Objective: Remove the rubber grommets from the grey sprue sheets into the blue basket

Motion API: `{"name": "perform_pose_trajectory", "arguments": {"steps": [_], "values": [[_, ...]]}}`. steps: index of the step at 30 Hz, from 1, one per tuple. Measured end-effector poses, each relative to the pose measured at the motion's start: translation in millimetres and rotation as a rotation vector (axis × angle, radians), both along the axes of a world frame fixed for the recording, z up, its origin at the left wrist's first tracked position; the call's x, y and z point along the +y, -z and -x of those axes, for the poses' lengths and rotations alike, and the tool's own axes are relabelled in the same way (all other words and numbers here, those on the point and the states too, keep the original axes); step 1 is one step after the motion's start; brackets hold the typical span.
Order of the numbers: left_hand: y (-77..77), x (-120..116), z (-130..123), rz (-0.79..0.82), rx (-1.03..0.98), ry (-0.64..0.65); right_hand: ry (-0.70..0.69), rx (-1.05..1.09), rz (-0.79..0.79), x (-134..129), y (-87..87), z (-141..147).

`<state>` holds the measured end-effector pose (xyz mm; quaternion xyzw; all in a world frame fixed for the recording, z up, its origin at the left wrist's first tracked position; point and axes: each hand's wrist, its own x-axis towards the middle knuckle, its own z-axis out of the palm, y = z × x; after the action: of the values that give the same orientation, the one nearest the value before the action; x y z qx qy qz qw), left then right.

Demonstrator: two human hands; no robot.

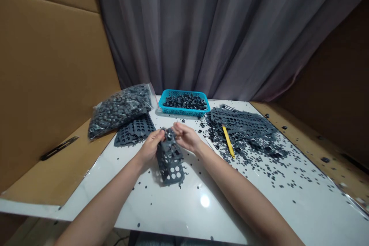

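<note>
A dark grey rubbery sheet with rows of round holes (pixel 170 161) hangs bent between my hands, above the white table. My left hand (pixel 152 144) is closed on its upper left edge, thumb on top. At the sheet's top right, my right hand (pixel 186 137) has its fingers curled together against it; whether a small piece is pinched there is hidden. The sheet's lower end shows several open holes and small ragged tabs along the right edge.
Behind stands a blue basket (pixel 184 112) of small black pieces. At left, a filled clear bag (pixel 121 109) rests beside stacked perforated sheets (pixel 135 130). At right lie more sheets (pixel 242 121), a yellow cutter (pixel 228 141) and scattered bits. A black knife (pixel 59 148) lies on cardboard.
</note>
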<state>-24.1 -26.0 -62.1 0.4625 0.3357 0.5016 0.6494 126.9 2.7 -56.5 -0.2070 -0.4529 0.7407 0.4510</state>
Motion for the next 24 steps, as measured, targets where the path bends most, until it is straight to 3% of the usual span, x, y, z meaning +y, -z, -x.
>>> {"name": "perform_pose_trajectory", "arguments": {"steps": [3, 5, 10, 13, 19, 24], "values": [[0.9, 3, -1, -0.024, 0.009, -0.073, 0.063, 0.058, -0.043, 3, -4.4, -4], [1.8, 5, 0, -0.07, 0.061, -0.122, 0.072, -0.04, -0.162, 3, -13.0, -9], [-0.4, 4, 1, -0.29, 0.284, -0.219, 0.295, -0.674, -0.691, -9, -42.4, -25], [-1.6, 1, 0, -0.38, 0.385, -0.218, 0.292, -0.98, -0.912, -18, -50.0, -27], [-2.1, -1, 2, -0.522, 0.52, -0.241, 0.17, -1.149, -1.003, -21, -42.6, -20], [-4.7, -3, 3, -0.511, 0.6, -0.25, 0.131, -1.083, -0.963, -21, -41.8, -20]]}}
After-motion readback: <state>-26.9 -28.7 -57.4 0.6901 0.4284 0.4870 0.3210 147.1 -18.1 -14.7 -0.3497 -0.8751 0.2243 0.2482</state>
